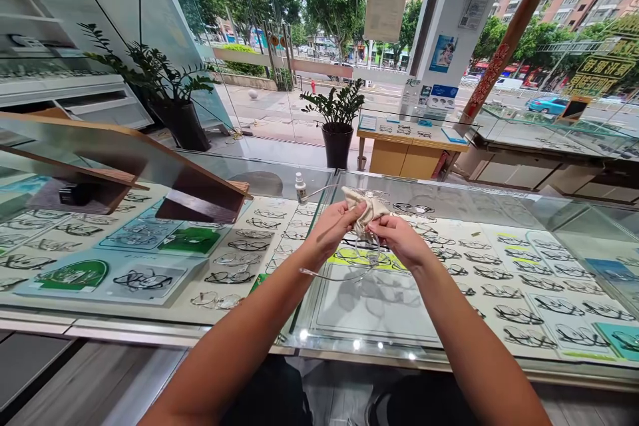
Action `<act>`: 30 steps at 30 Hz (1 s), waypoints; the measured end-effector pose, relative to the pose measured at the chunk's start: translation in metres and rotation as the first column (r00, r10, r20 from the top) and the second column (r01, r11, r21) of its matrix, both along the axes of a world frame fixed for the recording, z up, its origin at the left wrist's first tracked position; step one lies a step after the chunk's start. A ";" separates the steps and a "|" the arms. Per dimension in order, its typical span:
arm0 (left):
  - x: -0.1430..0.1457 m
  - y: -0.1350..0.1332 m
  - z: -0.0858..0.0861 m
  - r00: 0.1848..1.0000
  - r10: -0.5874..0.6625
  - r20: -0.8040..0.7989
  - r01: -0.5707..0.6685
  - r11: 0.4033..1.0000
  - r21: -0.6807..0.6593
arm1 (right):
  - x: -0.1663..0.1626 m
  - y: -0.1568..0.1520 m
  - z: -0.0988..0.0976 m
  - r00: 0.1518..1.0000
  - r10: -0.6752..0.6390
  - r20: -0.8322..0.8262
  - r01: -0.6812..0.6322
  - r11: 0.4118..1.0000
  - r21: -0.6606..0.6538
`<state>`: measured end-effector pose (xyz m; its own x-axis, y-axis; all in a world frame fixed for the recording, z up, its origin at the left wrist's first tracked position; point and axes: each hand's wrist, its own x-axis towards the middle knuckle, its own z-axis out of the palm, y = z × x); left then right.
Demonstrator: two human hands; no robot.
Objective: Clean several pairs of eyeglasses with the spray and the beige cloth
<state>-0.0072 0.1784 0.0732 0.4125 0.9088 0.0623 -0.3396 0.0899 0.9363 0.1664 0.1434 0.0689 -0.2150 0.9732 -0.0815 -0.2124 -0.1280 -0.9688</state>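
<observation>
Above the glass counter, both my hands work on a pair of eyeglasses (375,255) with a thin, clear-looking frame. A beige cloth (375,211) is bunched around part of it. My left hand (341,221) is closed, pinching the cloth against the glasses. From the other side, my right hand (399,237) grips the cloth and the frame edge between thumb and fingers. One lens hangs below the fingers, and the temples stick out to the left. The other lens is mostly hidden by the cloth. Left of my hands stands a small white bottle (300,188) on the glass.
Under the glass top (344,306) lie rows of eyeglasses (516,314). A wood-edged mirror or stand (200,203) leans on the counter at left. Beyond are a potted plant (337,140), a wooden display table (399,154) and large windows onto the street.
</observation>
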 end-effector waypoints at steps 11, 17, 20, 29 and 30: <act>-0.008 0.000 0.008 0.993 -0.066 0.096 0.070 0.997 -0.045 | 0.000 -0.001 0.001 0.999 0.002 -0.037 -0.004 0.999 -0.048; 0.001 -0.003 0.001 0.994 0.065 0.089 -0.061 0.997 -0.040 | -0.006 -0.002 -0.008 1.000 -0.004 -0.002 0.004 1.000 -0.006; 0.003 0.000 -0.002 0.984 0.139 0.110 -0.137 0.990 -0.025 | -0.008 0.000 -0.010 1.000 -0.019 -0.010 0.019 1.000 -0.007; -0.002 0.003 -0.001 0.993 0.016 0.118 -0.017 1.000 0.013 | -0.009 0.001 -0.010 0.999 -0.035 -0.033 0.035 0.999 -0.012; -0.001 0.002 -0.001 0.994 0.022 0.109 -0.024 1.000 0.011 | -0.010 0.000 -0.011 0.999 -0.033 -0.031 0.033 0.999 -0.007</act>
